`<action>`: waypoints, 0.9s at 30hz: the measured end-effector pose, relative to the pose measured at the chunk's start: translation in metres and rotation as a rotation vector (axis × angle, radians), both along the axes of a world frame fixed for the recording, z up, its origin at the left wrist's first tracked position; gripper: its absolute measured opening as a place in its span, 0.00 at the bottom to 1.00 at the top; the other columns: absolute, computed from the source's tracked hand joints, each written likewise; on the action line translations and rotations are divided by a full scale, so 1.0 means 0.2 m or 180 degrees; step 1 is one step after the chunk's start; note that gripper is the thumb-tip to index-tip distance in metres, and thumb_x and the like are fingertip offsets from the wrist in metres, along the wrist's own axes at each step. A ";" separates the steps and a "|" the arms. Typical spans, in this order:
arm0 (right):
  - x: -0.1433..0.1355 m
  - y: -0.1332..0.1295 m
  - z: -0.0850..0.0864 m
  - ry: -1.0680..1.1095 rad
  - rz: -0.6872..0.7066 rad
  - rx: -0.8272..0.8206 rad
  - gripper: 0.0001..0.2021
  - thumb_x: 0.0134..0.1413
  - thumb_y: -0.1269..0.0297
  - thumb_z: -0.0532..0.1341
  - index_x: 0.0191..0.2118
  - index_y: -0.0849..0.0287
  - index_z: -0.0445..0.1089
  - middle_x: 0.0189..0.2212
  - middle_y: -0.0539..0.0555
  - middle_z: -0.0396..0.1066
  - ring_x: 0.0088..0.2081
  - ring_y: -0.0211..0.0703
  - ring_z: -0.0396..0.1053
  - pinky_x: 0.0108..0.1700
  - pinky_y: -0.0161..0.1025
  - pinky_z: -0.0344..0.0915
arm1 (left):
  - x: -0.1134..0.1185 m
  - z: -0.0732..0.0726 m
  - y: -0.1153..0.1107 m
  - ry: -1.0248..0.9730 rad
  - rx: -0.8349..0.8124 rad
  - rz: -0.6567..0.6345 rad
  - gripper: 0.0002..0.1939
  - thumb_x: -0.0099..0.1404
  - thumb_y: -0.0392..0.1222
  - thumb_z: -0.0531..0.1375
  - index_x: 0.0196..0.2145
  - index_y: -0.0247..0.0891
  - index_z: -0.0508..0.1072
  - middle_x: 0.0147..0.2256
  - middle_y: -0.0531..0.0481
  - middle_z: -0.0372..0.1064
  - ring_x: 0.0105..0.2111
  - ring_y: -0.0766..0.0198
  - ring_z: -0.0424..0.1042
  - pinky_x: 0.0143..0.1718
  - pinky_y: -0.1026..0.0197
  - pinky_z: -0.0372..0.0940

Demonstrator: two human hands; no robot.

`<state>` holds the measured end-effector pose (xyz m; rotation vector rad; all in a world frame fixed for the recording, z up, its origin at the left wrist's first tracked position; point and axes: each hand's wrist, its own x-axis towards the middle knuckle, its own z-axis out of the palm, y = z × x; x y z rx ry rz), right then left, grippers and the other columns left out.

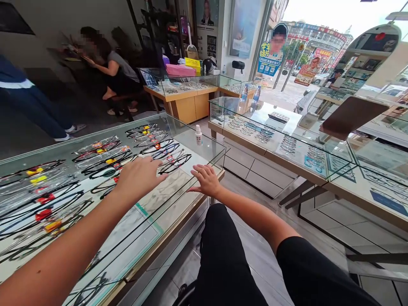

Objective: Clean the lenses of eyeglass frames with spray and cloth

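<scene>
Over the glass display counter [178, 191] in front of me, my left hand [140, 174] is held palm down with fingers extended and thumb apart, nothing in it. Beside it are rows of eyeglasses [174, 163] with coloured tags at the bridges. My right hand [205, 180] is at the counter's near right edge, fingers spread, empty. Whether either hand touches the glass I cannot tell. A small white spray bottle [198, 136] stands upright on the counter beyond my right hand. More tagged eyeglasses [44, 199] lie to the left, partly behind my left forearm.
Another glass showcase [270, 148] with eyeglasses runs along the right, bearing a brown-backed mirror or tablet [353, 114] and water bottles [255, 95]. A pink box [180, 70] is on the rear counter. People sit at the back left; another person's legs [35, 106] stand at the left edge.
</scene>
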<state>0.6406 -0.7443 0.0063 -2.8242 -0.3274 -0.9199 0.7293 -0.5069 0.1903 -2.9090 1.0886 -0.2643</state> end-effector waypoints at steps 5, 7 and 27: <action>0.01 -0.02 -0.07 -0.0246 -0.0032 -0.0062 0.39 0.60 0.30 0.71 0.62 0.58 0.78 0.65 0.69 0.77 0.68 0.64 0.72 0.72 0.59 0.64 | -0.03 -0.01 -0.01 0.0093 0.0035 0.0030 0.18 0.70 0.51 0.64 0.50 0.39 0.84 0.50 0.35 0.80 0.56 0.35 0.78 0.53 0.43 0.71; 0.01 -0.03 -0.09 -0.0346 -0.0006 -0.0098 0.39 0.60 0.30 0.71 0.63 0.58 0.77 0.65 0.69 0.77 0.68 0.64 0.72 0.72 0.59 0.63 | -0.03 -0.01 -0.02 0.0086 -0.0026 -0.0004 0.17 0.70 0.50 0.62 0.49 0.39 0.83 0.49 0.36 0.80 0.55 0.36 0.78 0.54 0.43 0.71; -0.25 0.00 0.55 0.0638 0.1306 0.1422 0.09 0.68 0.63 0.64 0.51 0.53 0.75 0.55 0.62 0.79 0.59 0.56 0.76 0.64 0.56 0.69 | -0.06 0.17 0.23 0.0728 -0.2116 -0.0094 0.17 0.64 0.59 0.67 0.32 0.44 0.82 0.39 0.44 0.78 0.42 0.49 0.76 0.45 0.51 0.70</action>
